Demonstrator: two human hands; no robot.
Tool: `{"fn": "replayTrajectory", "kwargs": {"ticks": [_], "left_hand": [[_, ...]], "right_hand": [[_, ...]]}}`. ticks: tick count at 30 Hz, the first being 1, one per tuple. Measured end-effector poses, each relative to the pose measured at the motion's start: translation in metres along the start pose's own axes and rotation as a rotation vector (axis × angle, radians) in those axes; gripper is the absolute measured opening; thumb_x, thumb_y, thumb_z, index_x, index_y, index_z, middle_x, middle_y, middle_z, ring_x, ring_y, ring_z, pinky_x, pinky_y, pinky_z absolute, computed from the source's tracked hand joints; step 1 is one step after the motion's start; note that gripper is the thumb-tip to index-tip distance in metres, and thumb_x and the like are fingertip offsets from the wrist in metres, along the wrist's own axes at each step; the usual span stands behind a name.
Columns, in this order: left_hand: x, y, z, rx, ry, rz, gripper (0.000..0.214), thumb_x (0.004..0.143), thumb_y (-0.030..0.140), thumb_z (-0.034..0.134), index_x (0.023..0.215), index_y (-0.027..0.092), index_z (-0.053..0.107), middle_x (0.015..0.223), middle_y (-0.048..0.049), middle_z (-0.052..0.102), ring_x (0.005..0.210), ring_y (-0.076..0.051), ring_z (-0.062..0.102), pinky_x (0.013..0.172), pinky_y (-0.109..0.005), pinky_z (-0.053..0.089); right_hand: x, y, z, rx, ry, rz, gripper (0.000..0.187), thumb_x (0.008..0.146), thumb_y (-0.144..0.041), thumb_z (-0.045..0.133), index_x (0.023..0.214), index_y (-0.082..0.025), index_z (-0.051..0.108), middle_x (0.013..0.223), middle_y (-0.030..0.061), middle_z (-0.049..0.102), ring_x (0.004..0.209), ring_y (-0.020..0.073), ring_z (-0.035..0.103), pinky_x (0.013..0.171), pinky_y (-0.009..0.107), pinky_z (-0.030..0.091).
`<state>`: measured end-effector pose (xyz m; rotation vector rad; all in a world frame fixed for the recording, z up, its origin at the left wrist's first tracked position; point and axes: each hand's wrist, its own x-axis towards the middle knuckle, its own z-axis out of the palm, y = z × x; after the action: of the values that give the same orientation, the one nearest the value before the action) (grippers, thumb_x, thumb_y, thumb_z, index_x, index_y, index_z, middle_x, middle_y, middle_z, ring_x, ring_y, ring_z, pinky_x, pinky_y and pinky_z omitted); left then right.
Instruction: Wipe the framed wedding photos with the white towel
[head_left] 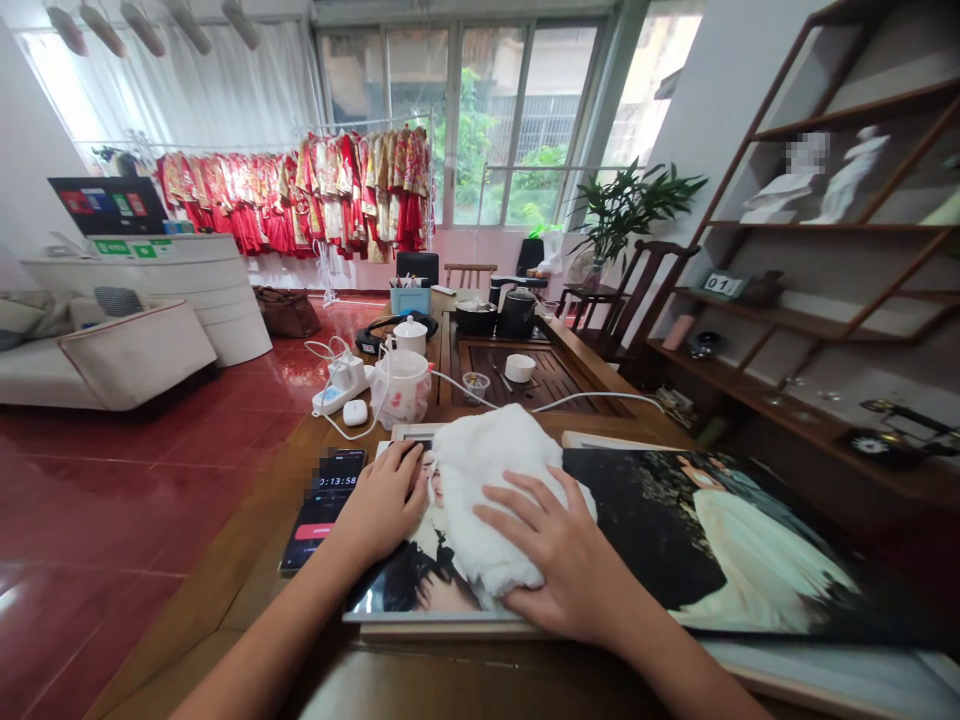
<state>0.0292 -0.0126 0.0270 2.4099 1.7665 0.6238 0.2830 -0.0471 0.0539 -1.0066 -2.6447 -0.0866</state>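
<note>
A large open photo album [675, 540] lies flat on the wooden table [247, 570] in front of me, showing wedding pictures. A white fluffy cloth [487, 480] rests on its left page. My right hand [559, 555] lies flat on the cloth with fingers spread, pressing it onto the page. My left hand [386, 500] rests open on the album's left edge, beside the cloth, fingers stretched toward the top corner.
A phone [326, 505] showing a timer lies left of the album. Behind stand a white kettle [401, 385], a power strip with cables [341, 385], a small white case [355, 411], a tea tray [540, 375] with cups and pots. Shelves stand at right, a sofa at left.
</note>
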Motion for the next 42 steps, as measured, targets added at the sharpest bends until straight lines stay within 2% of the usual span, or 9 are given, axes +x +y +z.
{"fn": "replayTrajectory", "kwargs": {"ticks": [3,10,15,22,26,29,33,38,42], "left_hand": [[0.000,0.000,0.000,-0.006,-0.003,-0.006,0.045,0.099,0.037,0.035,0.138,0.018,0.047,0.145,-0.0104,0.046,0.134,-0.026,0.041,0.110,-0.045,0.035],[0.000,0.000,0.000,-0.006,0.001,-0.007,0.045,0.099,0.038,0.035,0.138,0.019,0.047,0.146,-0.0101,0.045,0.134,-0.026,0.041,0.110,-0.044,0.035],[0.000,-0.001,0.001,-0.007,0.015,0.000,0.044,0.099,0.038,0.036,0.137,0.019,0.047,0.145,-0.0101,0.046,0.134,-0.026,0.042,0.111,-0.043,0.033],[0.000,0.000,0.000,-0.012,0.013,0.002,0.044,0.099,0.037,0.036,0.137,0.018,0.048,0.145,-0.0107,0.045,0.134,-0.026,0.041,0.111,-0.044,0.034],[0.000,-0.001,0.000,-0.019,0.010,-0.001,0.044,0.099,0.037,0.037,0.138,0.019,0.047,0.145,-0.0100,0.046,0.133,-0.027,0.043,0.110,-0.044,0.035],[0.000,0.000,0.001,-0.019,0.015,-0.004,0.045,0.099,0.037,0.036,0.138,0.019,0.047,0.145,-0.0104,0.046,0.133,-0.027,0.042,0.110,-0.045,0.035],[0.000,0.001,0.000,-0.007,0.016,-0.001,0.044,0.099,0.037,0.036,0.137,0.018,0.047,0.145,-0.0109,0.045,0.134,-0.027,0.041,0.110,-0.044,0.035],[0.000,0.002,-0.003,-0.012,0.002,0.023,0.041,0.099,0.033,0.037,0.136,0.020,0.048,0.144,-0.0101,0.045,0.134,-0.025,0.040,0.109,-0.042,0.036],[0.000,0.001,-0.002,-0.010,0.010,0.025,0.039,0.098,0.032,0.038,0.135,0.022,0.049,0.143,-0.0094,0.047,0.134,-0.025,0.041,0.109,-0.042,0.035]], "right_hand": [[0.001,-0.001,-0.002,0.012,-0.009,0.001,0.057,0.078,-0.047,0.060,0.132,-0.031,0.051,0.138,0.0054,0.054,0.130,0.0322,0.041,0.109,0.057,0.008],[0.002,0.010,0.000,-0.079,0.064,0.140,0.053,0.079,-0.041,0.060,0.130,-0.029,0.054,0.134,0.0078,0.057,0.126,0.0348,0.043,0.104,0.060,0.018],[0.001,0.007,0.001,-0.095,0.041,0.080,0.054,0.082,-0.041,0.057,0.133,-0.025,0.052,0.136,0.0092,0.055,0.128,0.0358,0.040,0.107,0.062,0.013],[0.000,0.000,-0.005,-0.019,-0.023,-0.020,0.060,0.079,-0.048,0.059,0.135,-0.030,0.049,0.140,0.0061,0.052,0.132,0.0321,0.038,0.110,0.058,0.008],[0.001,0.009,-0.006,-0.051,0.007,0.068,0.054,0.078,-0.044,0.061,0.130,-0.030,0.054,0.136,0.0062,0.056,0.128,0.0326,0.043,0.107,0.058,0.016],[0.001,0.014,-0.002,-0.098,0.049,0.119,0.053,0.080,-0.042,0.059,0.131,-0.028,0.054,0.135,0.0088,0.057,0.126,0.0352,0.044,0.104,0.061,0.018],[0.000,0.009,0.001,-0.082,0.033,0.057,0.053,0.082,-0.044,0.057,0.132,-0.028,0.053,0.137,0.0081,0.056,0.129,0.0350,0.041,0.107,0.062,0.012],[0.000,-0.003,-0.004,-0.011,-0.063,-0.084,0.061,0.079,-0.044,0.058,0.137,-0.029,0.047,0.142,0.0045,0.051,0.135,0.0324,0.034,0.110,0.058,0.002],[0.001,-0.001,-0.005,0.027,-0.052,-0.056,0.059,0.079,-0.044,0.058,0.136,-0.032,0.048,0.142,0.0025,0.051,0.134,0.0301,0.036,0.111,0.055,0.005]]}}
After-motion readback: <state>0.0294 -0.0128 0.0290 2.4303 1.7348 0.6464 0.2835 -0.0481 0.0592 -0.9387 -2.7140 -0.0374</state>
